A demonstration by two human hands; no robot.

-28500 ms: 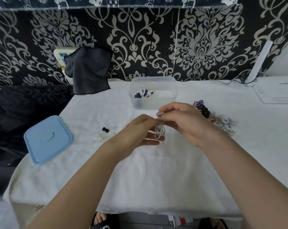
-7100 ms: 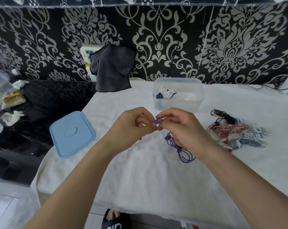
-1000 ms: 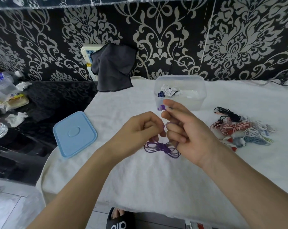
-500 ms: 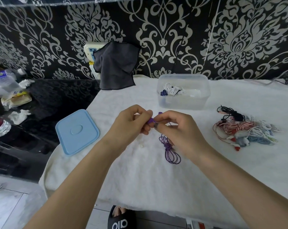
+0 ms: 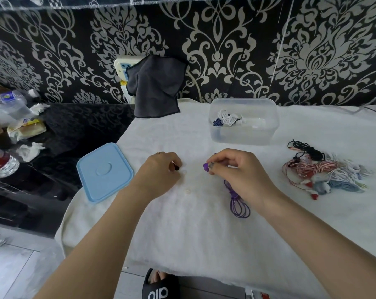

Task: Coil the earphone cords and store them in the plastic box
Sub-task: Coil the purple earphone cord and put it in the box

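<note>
Pinching the purple earbud (image 5: 206, 167) in our right hand (image 5: 236, 173), thumb and forefinger clamped on it, w/ the purple cord (image 5: 236, 201) coiled and hanging at 6 o'clock under the palm. Half a sec ago both hands met on the bud; now our left hand (image 5: 159, 171) has split off to 9 o'clock, fingertips closed on a small black tip (image 5: 176, 168). Prob. a swap of ear tip before storing. Plastic box (image 5: 243, 134) sits at 12 o'clock, well apart; remaining cords (image 5: 318, 171) at 3 o'clock.
</note>
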